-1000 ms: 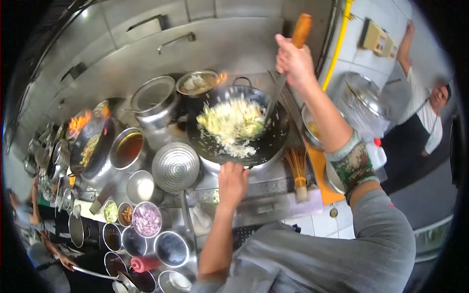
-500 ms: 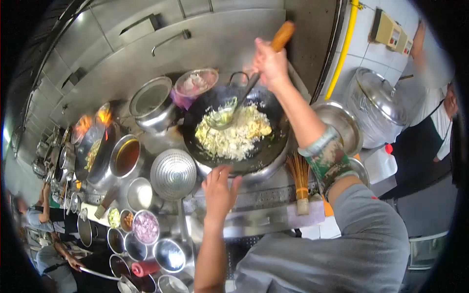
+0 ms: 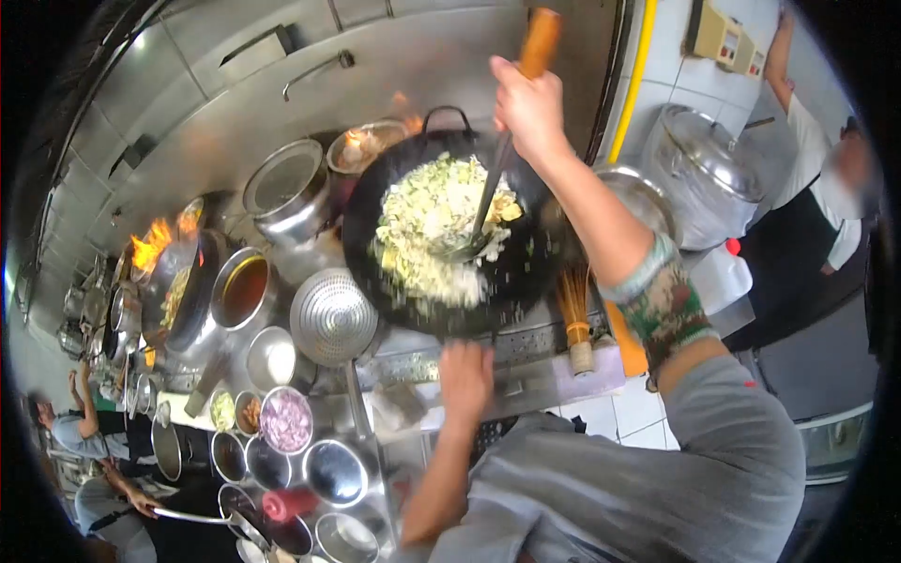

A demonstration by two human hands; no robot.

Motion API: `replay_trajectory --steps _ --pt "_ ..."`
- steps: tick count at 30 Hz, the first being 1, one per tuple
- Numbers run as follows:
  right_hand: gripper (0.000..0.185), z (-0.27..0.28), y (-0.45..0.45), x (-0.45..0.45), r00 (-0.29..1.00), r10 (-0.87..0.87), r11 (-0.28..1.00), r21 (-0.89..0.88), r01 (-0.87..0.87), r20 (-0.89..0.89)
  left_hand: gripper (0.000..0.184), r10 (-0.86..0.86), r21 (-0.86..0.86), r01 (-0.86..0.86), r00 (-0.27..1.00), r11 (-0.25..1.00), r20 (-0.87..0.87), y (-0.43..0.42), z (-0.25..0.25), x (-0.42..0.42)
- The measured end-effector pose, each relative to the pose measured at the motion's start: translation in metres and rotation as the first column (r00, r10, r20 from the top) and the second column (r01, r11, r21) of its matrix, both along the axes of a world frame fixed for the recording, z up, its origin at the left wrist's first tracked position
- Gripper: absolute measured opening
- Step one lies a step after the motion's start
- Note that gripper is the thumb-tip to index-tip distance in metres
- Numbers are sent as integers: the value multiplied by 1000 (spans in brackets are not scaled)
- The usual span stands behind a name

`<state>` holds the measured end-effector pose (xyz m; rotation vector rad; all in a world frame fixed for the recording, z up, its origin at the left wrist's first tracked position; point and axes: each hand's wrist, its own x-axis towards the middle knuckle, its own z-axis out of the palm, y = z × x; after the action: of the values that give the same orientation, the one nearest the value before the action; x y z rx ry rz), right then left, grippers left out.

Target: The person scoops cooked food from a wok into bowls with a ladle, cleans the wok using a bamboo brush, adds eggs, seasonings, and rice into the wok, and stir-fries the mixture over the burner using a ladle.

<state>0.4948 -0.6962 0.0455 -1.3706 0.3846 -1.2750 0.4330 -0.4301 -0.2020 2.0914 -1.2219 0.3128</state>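
My right hand [image 3: 530, 108] is closed around the ladle [image 3: 490, 192], below the end of its wooden handle. The ladle's bowl rests in the chopped, pale yellow-green and white food, which looks like fried rice with egg [image 3: 436, 225], inside a black wok [image 3: 366, 272]. At the wok's near rim my left hand [image 3: 466, 375] is closed on the wok; its exact grip is partly hidden and blurred. The wok is lifted and tilted, its contents smeared by motion. Beside it on the left lies a perforated metal strainer [image 3: 334, 317].
A bamboo brush [image 3: 574, 319] stands to the right of the wok. Left are a lidded pot [image 3: 286, 188], a pot of brown liquid [image 3: 244, 296] and a flaming second wok [image 3: 192, 291]. Bowls of chopped ingredients, including purple onion [image 3: 286, 419], sit lower left. Other people stand at both sides.
My left hand has moved right and closed on the wok's near edge. The wok has risen and tilted. The ladle has swung lower right in the food, and flames show behind the wok.
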Motion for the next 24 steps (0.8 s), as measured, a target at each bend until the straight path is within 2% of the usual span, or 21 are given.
replay_trajectory --steps 2,4,6,7,9,11,12,14,15,16,18,20,22,23,24 --pt "37 6 5 -30 986 71 980 176 -97 152 13 -119 -75 109 984 991 -136 31 18 -27" --pt "40 -4 -5 -34 990 80 970 220 -104 116 13 -69 -46 66 996 997 -63 23 46 -13" --pt "38 5 -13 -32 992 99 977 181 -111 77 14 -57 -58 51 992 997 -108 -4 58 18" --pt "38 17 -11 -36 990 133 970 199 -138 40 14 -59 -70 53 994 996 -97 -15 49 32" --pt "37 33 -15 -47 982 175 977 111 -183 73 15 -50 -85 43 996 995 -77 -32 33 54" --pt "37 33 -23 -53 967 208 976 35 -216 147 22 -70 52 82 976 995 -206 -38 23 64" --pt "37 22 -25 -46 966 215 974 37 -222 144 22 -63 53 76 976 996 -209 -36 24 61" --pt "35 -20 -31 -27 970 167 981 73 -182 178 44 -29 -101 25 999 995 -46 -22 30 48" --pt "32 -54 -33 -5 982 159 986 40 -164 98 53 -2 -96 -4 998 995 -62 -8 37 41" --pt "29 -64 -47 7 900 419 907 6 -422 119 63 25 -88 -32 996 996 -82 13 46 31" --pt "31 -34 -60 22 959 282 958 66 -279 -39 62 163 -65 -169 983 984 -90 65 58 12" --pt "31 -4 -83 13 960 237 971 74 -228 -151 58 332 -122 -359 922 925 -201 122 70 -14" --pt "30 -5 -99 -14 860 510 859 42 -511 31 52 585 19 -600 772 800 -249 177 57 -36" --pt "22 -26 -100 -14 871 491 867 92 -490 16 50 672 13 -696 688 718 -273 196 41 -44" --pt "16 -43 -86 -3 929 368 926 75 -369 33 47 664 -89 -761 611 642 -431 201 33 -50"
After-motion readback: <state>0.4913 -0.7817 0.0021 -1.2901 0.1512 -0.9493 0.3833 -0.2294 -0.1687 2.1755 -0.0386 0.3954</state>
